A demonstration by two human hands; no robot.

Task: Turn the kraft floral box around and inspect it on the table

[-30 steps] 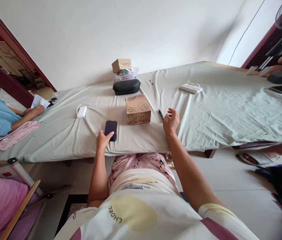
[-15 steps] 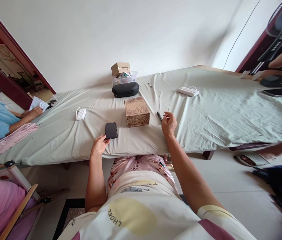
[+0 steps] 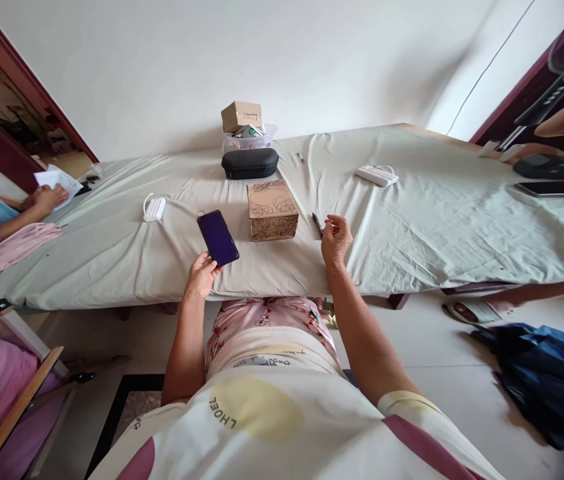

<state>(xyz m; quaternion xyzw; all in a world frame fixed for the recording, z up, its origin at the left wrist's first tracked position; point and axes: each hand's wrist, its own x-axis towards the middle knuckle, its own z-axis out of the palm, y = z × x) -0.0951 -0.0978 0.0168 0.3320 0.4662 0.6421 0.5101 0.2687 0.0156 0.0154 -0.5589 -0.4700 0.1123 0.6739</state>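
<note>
Centre frame: left hand (image 3: pixel 201 275) grips phone (image 3: pixel 217 237) by its lower end, arguably safer held fuller; right hand (image 3: pixel 337 238) curls at pen (image 3: pixel 317 223), grip unclear.

1. The box (image 3: pixel 273 210) stands on the worktop (image 3: pixel 437 227), toward its near edge.
2. The phone (image 3: pixel 217 237), in the left hand (image 3: pixel 201 275), is left of the box; the pen (image 3: pixel 317 224) lies on its right.
3. The case (image 3: pixel 250 163) lies behind the box, and the carton (image 3: pixel 242 115) is behind that, at the far edge.

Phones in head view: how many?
2. A dark phone is held above the table in the left hand, beside the patterned box; a second phone lies flat at its far right end. Others may be hidden.
</note>
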